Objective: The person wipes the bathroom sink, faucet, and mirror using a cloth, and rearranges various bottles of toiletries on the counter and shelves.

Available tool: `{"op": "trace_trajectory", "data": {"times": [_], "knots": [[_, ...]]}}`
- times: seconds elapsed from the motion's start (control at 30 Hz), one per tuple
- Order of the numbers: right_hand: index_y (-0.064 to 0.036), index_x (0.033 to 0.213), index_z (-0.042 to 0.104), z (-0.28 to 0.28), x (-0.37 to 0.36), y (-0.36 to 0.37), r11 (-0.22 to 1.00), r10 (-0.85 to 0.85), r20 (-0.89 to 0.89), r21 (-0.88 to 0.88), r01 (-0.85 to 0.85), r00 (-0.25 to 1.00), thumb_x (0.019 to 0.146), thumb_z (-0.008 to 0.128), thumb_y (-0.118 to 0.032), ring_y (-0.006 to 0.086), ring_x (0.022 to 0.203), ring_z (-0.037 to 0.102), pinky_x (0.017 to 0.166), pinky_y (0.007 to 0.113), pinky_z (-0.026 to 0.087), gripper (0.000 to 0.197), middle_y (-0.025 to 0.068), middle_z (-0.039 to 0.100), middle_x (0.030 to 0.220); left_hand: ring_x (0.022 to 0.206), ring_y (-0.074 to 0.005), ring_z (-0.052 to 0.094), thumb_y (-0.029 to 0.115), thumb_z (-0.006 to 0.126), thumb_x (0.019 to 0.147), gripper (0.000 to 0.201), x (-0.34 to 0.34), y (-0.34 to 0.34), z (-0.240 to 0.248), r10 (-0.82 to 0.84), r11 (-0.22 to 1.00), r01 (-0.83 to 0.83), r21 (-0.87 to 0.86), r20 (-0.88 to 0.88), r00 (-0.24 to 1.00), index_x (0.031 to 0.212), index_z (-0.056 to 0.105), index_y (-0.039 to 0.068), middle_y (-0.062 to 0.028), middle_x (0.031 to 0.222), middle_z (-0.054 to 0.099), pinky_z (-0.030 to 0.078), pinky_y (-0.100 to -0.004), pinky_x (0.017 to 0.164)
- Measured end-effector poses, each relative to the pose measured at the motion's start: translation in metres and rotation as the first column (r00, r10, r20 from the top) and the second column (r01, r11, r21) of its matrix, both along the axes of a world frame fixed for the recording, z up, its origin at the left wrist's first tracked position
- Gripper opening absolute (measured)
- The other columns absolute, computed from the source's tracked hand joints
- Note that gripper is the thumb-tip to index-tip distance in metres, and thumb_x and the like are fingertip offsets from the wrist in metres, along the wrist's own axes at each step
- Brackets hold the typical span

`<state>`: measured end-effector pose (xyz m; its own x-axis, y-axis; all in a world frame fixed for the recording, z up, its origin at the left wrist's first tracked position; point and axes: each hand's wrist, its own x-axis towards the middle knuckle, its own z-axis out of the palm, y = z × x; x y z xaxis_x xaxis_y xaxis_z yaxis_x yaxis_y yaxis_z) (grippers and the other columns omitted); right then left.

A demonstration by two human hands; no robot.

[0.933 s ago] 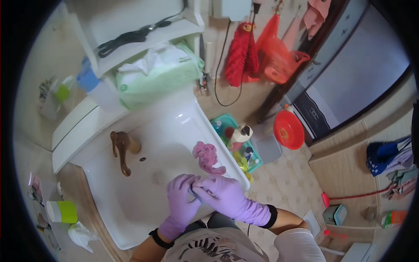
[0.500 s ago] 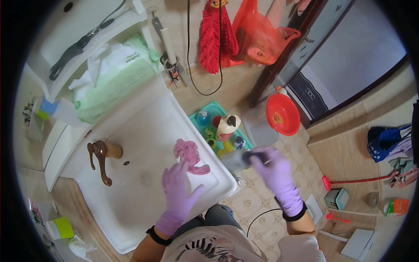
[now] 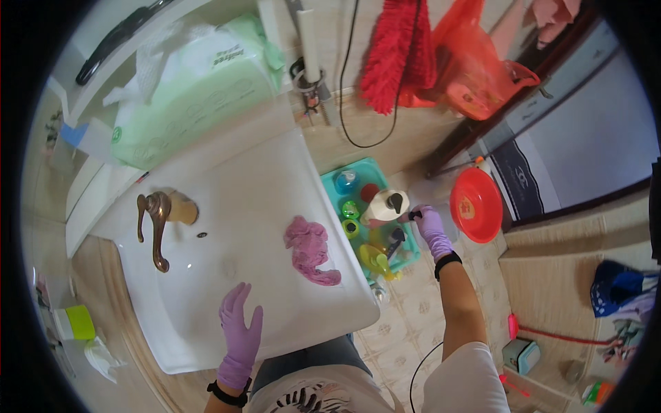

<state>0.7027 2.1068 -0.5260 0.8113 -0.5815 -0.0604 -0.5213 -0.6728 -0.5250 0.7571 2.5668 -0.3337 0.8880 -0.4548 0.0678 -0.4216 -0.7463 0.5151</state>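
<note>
My left hand (image 3: 240, 327), in a purple glove, rests flat with fingers spread on the front of the white sink (image 3: 227, 206). A crumpled pink cloth (image 3: 310, 249) lies on the sink's right edge, apart from that hand. My right hand (image 3: 429, 224), also gloved in purple, reaches down to the floor beside the sink. It grips a small dark item at the teal basket (image 3: 342, 195), next to a white bottle with a dark cap (image 3: 385, 204). The basket holds several bottles and spray heads.
A bronze tap (image 3: 155, 224) stands at the sink's left. A green wipes pack (image 3: 186, 93) lies on the shelf behind. A red basin (image 3: 475, 204), red bag (image 3: 475, 65) and red duster (image 3: 389, 55) are by the wall. A green-capped jar (image 3: 74, 322) sits left.
My right hand left the sink and swung down to the teal basket on the floor. My left hand stayed on the sink's front. The view shifted to the right.
</note>
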Motion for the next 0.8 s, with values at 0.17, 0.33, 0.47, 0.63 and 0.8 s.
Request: {"op": "trace_trajectory", "data": {"times": [0.17, 0.33, 0.47, 0.63, 0.8], "knots": [[-0.0049, 0.091, 0.061, -0.054, 0.019, -0.004, 0.995, 0.101, -0.047, 0.023, -0.100, 0.994, 0.067, 0.062, -0.006, 0.0327, 0.086, 0.057, 0.078, 0.037, 0.046, 0.024, 0.0169, 0.061, 0.089, 0.111, -0.0286, 0.043, 0.007, 0.059, 0.075, 0.044, -0.010, 0.019, -0.009, 0.051, 0.999, -0.051, 0.014, -0.014, 0.999, 0.118, 0.049, 0.008, -0.0118, 0.118, 0.048, 0.030, -0.0392, 0.096], [-0.0053, 0.094, 0.061, -0.064, 0.018, 0.008, 0.993, 0.077, -0.080, 0.100, -0.069, 0.994, 0.066, 0.063, -0.006, 0.0320, 0.087, 0.058, 0.079, 0.037, 0.046, 0.028, 0.0157, 0.061, 0.092, 0.111, -0.0286, 0.044, 0.007, 0.059, 0.076, 0.042, -0.018, 0.037, -0.008, 0.078, 0.996, -0.076, 0.050, -0.048, 0.996, 0.117, 0.049, 0.008, -0.0118, 0.118, 0.049, 0.031, -0.0388, 0.095], [-0.0035, 0.097, 0.059, -0.016, -0.013, 0.020, 0.987, -0.102, 0.180, -0.107, 0.122, 0.978, 0.071, 0.060, -0.004, 0.0334, 0.087, 0.058, 0.080, 0.037, 0.045, 0.026, 0.0175, 0.059, 0.099, 0.110, -0.0282, 0.045, 0.008, 0.059, 0.076, 0.041, -0.022, 0.039, 0.000, 0.022, 0.999, -0.024, -0.026, -0.073, 0.997, 0.116, 0.050, 0.009, -0.0110, 0.117, 0.050, 0.032, -0.0385, 0.094], [-0.0057, 0.109, 0.053, 0.181, -0.003, 0.188, 0.964, 0.133, 0.439, 0.153, -0.219, 0.889, 0.071, 0.060, -0.003, 0.0302, 0.095, 0.053, 0.087, 0.037, 0.040, 0.039, 0.0163, 0.054, 0.106, 0.108, -0.0285, 0.046, 0.012, 0.058, 0.078, 0.039, -0.021, 0.083, 0.023, 0.034, 0.998, -0.037, -0.045, -0.068, 0.997, 0.116, 0.050, 0.011, -0.0094, 0.116, 0.051, 0.034, -0.0388, 0.093], [-0.0082, 0.123, 0.046, 0.193, 0.007, 0.291, 0.619, 0.767, -0.027, -0.231, -0.751, 0.641, 0.076, 0.054, -0.011, 0.0355, 0.115, 0.038, 0.097, 0.040, 0.031, 0.048, 0.0154, 0.037, 0.130, 0.107, -0.0285, 0.046, 0.012, 0.058, 0.078, 0.038, -0.020, 0.109, 0.037, -0.021, 0.984, 0.016, -0.176, -0.027, 0.999, 0.116, 0.051, 0.010, -0.0099, 0.115, 0.052, 0.034, -0.0386, 0.093]]}}
